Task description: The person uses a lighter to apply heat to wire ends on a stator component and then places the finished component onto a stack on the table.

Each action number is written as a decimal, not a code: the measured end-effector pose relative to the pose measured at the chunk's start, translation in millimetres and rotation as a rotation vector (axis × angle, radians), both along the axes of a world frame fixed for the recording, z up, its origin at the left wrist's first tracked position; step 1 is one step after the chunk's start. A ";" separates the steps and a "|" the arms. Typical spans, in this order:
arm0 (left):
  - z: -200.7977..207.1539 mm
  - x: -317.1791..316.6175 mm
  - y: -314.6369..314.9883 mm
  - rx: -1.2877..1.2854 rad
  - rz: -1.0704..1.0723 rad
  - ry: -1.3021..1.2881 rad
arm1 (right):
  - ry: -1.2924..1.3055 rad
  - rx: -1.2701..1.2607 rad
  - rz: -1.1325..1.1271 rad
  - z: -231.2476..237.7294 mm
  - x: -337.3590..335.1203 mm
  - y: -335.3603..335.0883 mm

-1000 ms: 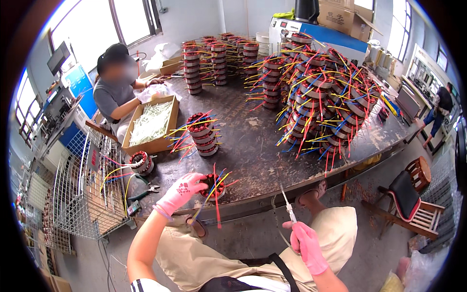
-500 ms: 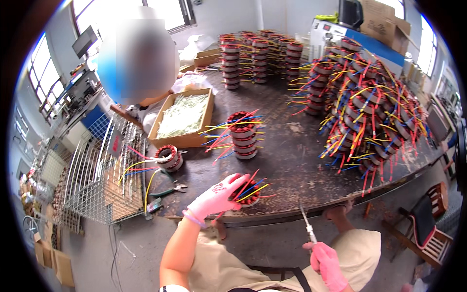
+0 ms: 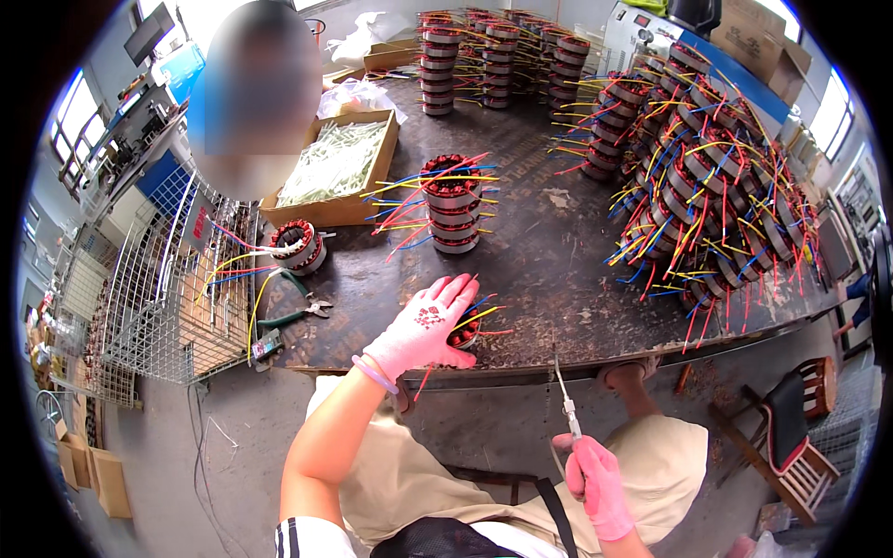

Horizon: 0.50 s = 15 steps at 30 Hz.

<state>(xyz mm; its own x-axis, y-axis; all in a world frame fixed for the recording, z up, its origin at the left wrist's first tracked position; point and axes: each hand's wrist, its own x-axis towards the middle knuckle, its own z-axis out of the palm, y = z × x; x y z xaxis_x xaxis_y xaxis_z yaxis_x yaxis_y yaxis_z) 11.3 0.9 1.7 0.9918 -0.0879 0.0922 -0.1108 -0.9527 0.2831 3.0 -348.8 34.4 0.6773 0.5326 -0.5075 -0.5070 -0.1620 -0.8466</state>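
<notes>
A motor stator (image 3: 466,336), a ring of red windings with red, blue and yellow wire ends, sits at the table's near edge, partly covered by my left hand (image 3: 426,325). That hand, in a pink glove, holds the stator from its left, thumb on the near side and long fingers on the far side. My right hand (image 3: 595,479), also in pink, is closed around the grip of a slim metal tool (image 3: 569,406) with a long thin tip. The tip points up at the table edge, apart from the stator. A short stator stack (image 3: 454,206) stands just beyond.
A single stator (image 3: 299,246) and green-handled cutters (image 3: 296,312) lie to the left. Behind them is a cardboard box of pale sleeves (image 3: 335,167) near another person. A large stator heap (image 3: 712,177) fills the right. Wire baskets (image 3: 177,307) stand left of the table.
The whole view has shifted a little. The fingers of my left hand have straightened and reach farther across the stator. My right hand keeps its hold on the tool.
</notes>
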 end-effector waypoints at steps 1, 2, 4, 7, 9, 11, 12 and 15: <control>1.3 0.4 1.1 0.006 -0.007 0.012 | 0.004 0.002 -0.004 -0.5 -0.4 -0.2; -0.5 -0.8 2.7 -0.025 -0.004 0.014 | -0.005 0.008 0.006 -1.2 -1.5 -0.2; 1.3 -0.5 -0.4 -0.021 -0.008 -0.081 | -0.036 0.029 0.013 -5.1 -2.1 -5.4; 5.3 3.3 -5.4 -0.003 -0.097 -0.159 | -0.048 0.039 -0.005 -6.8 -3.0 -9.4; 6.4 2.9 -7.8 0.011 -0.179 -0.183 | -0.054 0.042 -0.012 -6.4 -3.6 -9.8; -0.5 1.8 -6.9 -0.005 -0.167 -0.162 | -0.055 0.045 -0.014 -4.2 -4.2 -8.8; -1.5 2.3 -7.5 -0.005 -0.170 -0.160 | -0.058 0.026 -0.013 -2.6 -5.1 -8.9; -0.3 4.0 -8.5 -0.003 -0.180 -0.166 | -0.060 0.003 -0.009 1.9 -5.9 -6.0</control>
